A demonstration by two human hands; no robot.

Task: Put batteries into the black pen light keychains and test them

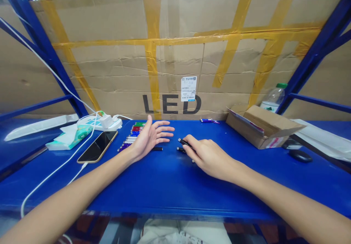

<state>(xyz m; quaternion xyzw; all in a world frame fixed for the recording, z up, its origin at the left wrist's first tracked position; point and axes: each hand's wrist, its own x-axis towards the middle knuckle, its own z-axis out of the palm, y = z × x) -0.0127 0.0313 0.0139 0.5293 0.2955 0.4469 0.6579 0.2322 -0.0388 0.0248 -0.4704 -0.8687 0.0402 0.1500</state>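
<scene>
My right hand (210, 156) is closed around a black pen (183, 141), whose end sticks out to the left past the fingertips. Just below it another black pen-like piece (180, 150) lies on the blue tabletop, partly covered by the hand. My left hand (150, 136) is spread with the palm turned to the right and holds nothing. Beside and behind it lies a row of pens (131, 138) in green, red, blue, silver and purple. From under the left hand a black pen (157, 149) pokes out to the right.
A phone (98, 147), a tissue pack (68, 138) and a power strip (102, 122) with white cables lie left. Blue pens (209, 121) lie at the back. An open cardboard box (263, 125), a bottle (274, 97) and a black mouse (300, 156) are right. Tall cardboard (175, 61) stands behind.
</scene>
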